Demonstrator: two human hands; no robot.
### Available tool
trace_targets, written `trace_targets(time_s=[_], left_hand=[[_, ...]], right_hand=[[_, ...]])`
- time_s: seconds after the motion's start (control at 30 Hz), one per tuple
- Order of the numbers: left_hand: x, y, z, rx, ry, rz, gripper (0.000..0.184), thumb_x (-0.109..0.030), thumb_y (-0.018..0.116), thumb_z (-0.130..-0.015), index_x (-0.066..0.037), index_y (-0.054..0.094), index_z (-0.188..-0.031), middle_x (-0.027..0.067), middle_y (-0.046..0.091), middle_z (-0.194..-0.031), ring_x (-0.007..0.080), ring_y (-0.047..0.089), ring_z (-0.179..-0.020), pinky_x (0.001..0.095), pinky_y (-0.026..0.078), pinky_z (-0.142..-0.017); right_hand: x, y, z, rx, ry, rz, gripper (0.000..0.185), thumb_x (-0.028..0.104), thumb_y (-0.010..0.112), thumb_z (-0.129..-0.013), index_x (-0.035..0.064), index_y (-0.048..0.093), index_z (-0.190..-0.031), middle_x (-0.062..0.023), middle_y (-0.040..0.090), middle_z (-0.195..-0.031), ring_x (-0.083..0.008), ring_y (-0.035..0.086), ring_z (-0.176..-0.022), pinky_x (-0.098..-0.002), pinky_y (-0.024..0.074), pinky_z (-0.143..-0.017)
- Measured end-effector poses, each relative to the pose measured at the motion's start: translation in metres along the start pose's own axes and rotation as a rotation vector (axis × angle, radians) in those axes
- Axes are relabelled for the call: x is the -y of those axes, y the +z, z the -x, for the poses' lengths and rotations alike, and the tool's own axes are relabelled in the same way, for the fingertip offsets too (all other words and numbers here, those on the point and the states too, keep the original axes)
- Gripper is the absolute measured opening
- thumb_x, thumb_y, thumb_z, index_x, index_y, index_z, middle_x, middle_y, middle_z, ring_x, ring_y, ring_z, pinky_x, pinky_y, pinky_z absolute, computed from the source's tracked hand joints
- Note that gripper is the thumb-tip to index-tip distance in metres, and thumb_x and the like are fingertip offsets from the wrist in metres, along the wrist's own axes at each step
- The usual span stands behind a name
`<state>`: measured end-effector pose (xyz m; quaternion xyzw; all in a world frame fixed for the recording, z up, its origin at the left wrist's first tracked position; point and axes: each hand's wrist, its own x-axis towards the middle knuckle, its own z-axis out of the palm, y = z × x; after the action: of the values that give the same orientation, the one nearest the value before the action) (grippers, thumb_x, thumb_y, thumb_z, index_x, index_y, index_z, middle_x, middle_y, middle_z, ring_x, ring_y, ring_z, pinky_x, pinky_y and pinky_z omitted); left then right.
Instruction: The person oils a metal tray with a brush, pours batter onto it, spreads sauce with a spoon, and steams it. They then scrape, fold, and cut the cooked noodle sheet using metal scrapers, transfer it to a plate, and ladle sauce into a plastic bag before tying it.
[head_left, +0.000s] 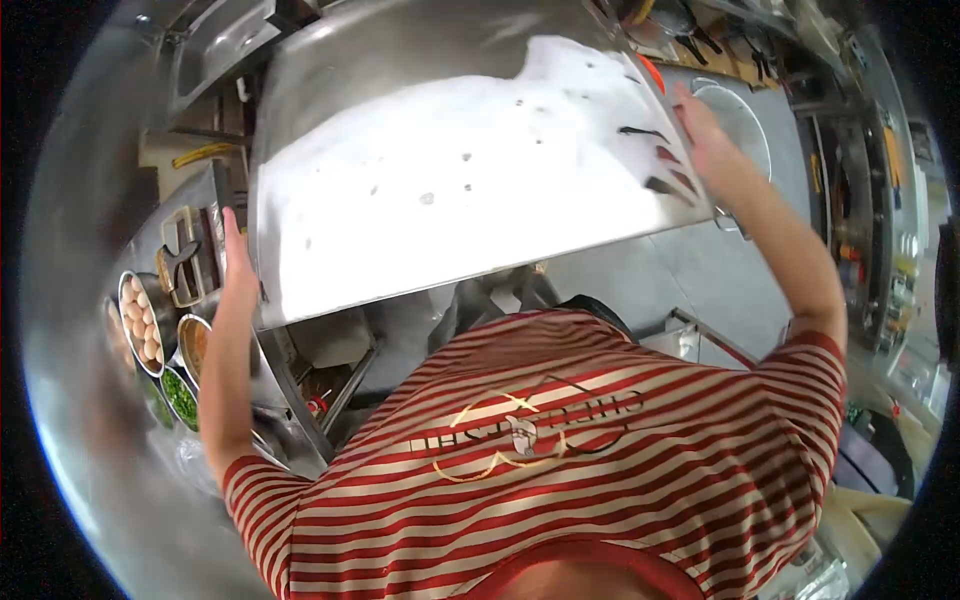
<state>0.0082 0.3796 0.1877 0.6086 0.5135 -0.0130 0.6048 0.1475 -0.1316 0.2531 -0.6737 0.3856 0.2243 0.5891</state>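
A large, flat rectangular metal panel (300, 100) spans the space before me, held between my hands. Much of its surface looks bright white, with scattered dark specks; whether this is a coating or glare I cannot tell. At the panel's left edge is my left hand (236, 245), fingers pointing up along the side, most of them hidden from view. My right hand (708, 142) grips the opposite edge, its fingertips partly behind the rim. The panel's near edge slants, its right end farther from my body than its left.
On the left, a counter carries a bowl of eggs (140, 322), a container of chopped greens (179, 398) and a round container of brownish contents (195, 348). A large pot (745, 125) stands beyond my right hand. At top left is a metal sink (215, 55).
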Motion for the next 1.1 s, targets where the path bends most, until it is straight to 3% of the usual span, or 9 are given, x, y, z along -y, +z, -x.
trace_targets(time_s=[0.1, 0.2, 0.27, 0.67, 0.8, 0.93, 1.0, 1.07, 1.1], left_hand=[[-0.023, -0.014, 0.017, 0.328, -0.342, 0.036, 0.088, -0.072, 0.029, -0.073, 0.003, 0.047, -0.114, 0.0168, 0.051, -0.114, 0.0290, 0.050, -0.102, 0.0397, 0.041, -0.086], [-0.012, -0.007, 0.048, 0.309, -0.335, 0.107, 0.086, -0.071, 0.030, -0.074, 0.004, 0.048, -0.113, 0.0170, 0.053, -0.110, 0.0283, 0.050, -0.101, 0.0389, 0.040, -0.088], [0.013, -0.013, 0.034, 0.217, -0.256, 0.028, 0.084, -0.069, 0.030, -0.075, 0.004, 0.050, -0.111, 0.0170, 0.054, -0.108, 0.0259, 0.051, -0.100, 0.0364, 0.038, -0.089], [0.054, 0.014, 0.000, 0.223, -0.166, 0.306, 0.070, -0.062, 0.035, -0.079, 0.002, 0.059, -0.091, 0.0122, 0.060, -0.090, 0.0216, 0.058, -0.080, 0.0311, 0.045, -0.076], [0.042, 0.008, -0.017, 0.237, -0.109, 0.218, 0.070, -0.062, 0.035, -0.079, 0.003, 0.060, -0.088, 0.0116, 0.061, -0.088, 0.0210, 0.057, -0.080, 0.0306, 0.044, -0.075], [0.061, 0.010, -0.028, 0.287, -0.103, 0.304, 0.070, -0.060, 0.036, -0.079, 0.004, 0.060, -0.087, 0.0119, 0.060, -0.086, 0.0210, 0.056, -0.080, 0.0304, 0.044, -0.074], [0.074, 0.024, -0.018, 0.129, 0.022, 0.383, 0.065, -0.057, 0.037, -0.081, 0.004, 0.060, -0.087, 0.0111, 0.060, -0.085, 0.0204, 0.056, -0.079, 0.0306, 0.044, -0.072], [0.070, 0.031, 0.006, 0.087, 0.078, 0.365, 0.061, -0.052, 0.038, -0.082, 0.004, 0.060, -0.085, 0.0097, 0.060, -0.083, 0.0195, 0.055, -0.079, 0.0306, 0.043, -0.071], [0.086, 0.018, -0.008, 0.288, 0.044, 0.468, 0.058, -0.050, 0.038, -0.083, 0.004, 0.059, -0.089, 0.0093, 0.059, -0.084, 0.0191, 0.055, -0.080, 0.0305, 0.043, -0.072]], right_hand=[[0.012, -0.021, 0.019, 0.126, 0.024, 0.030, 0.055, 0.056, 0.041, -0.080, 0.0056, 0.060, -0.088, -0.0080, 0.059, -0.085, -0.0185, 0.054, -0.069, -0.0328, 0.0463, -0.066], [-0.005, -0.048, 0.018, 0.195, 0.082, -0.049, 0.058, 0.058, 0.041, -0.080, 0.0042, 0.059, -0.094, -0.0095, 0.060, -0.090, -0.0197, 0.057, -0.077, -0.0328, 0.0465, -0.070], [-0.009, -0.063, 0.019, 0.238, 0.236, -0.097, 0.049, 0.048, 0.036, -0.086, 0.0082, 0.052, -0.110, -0.0105, 0.058, -0.102, -0.0219, 0.056, -0.090, -0.0370, 0.0441, -0.081], [-0.026, -0.059, 0.043, 0.041, -0.051, -0.048, 0.051, 0.045, 0.040, -0.085, 0.0039, 0.048, -0.115, -0.0109, 0.053, -0.109, -0.0234, 0.053, -0.098, -0.0371, 0.0402, -0.086], [-0.035, -0.074, 0.020, 0.159, -0.104, -0.130, 0.051, 0.044, 0.042, -0.085, 0.0032, 0.048, -0.115, -0.0102, 0.054, -0.109, -0.0229, 0.053, -0.097, -0.0367, 0.0409, -0.085], [-0.044, -0.079, 0.016, 0.034, -0.166, -0.111, 0.052, 0.047, 0.043, -0.084, 0.0026, 0.052, -0.110, -0.0104, 0.057, -0.101, -0.0239, 0.057, -0.084, -0.0361, 0.0451, -0.077], [-0.061, -0.083, -0.012, -0.027, -0.202, -0.084, 0.052, 0.048, 0.043, -0.083, 0.0023, 0.055, -0.106, -0.0103, 0.059, -0.095, -0.0242, 0.059, -0.077, -0.0354, 0.0464, -0.072], [-0.092, -0.091, -0.070, -0.239, -0.469, 0.192, 0.060, 0.051, 0.040, -0.083, -0.0051, 0.061, -0.086, -0.0135, 0.060, -0.073, -0.0250, 0.058, -0.064, -0.0360, 0.0452, -0.062], [-0.110, -0.099, -0.116, -0.317, -0.495, 0.299, 0.064, 0.053, 0.040, -0.083, -0.0084, 0.059, -0.077, -0.0161, 0.057, -0.065, -0.0255, 0.056, -0.062, -0.0374, 0.0430, -0.060]])
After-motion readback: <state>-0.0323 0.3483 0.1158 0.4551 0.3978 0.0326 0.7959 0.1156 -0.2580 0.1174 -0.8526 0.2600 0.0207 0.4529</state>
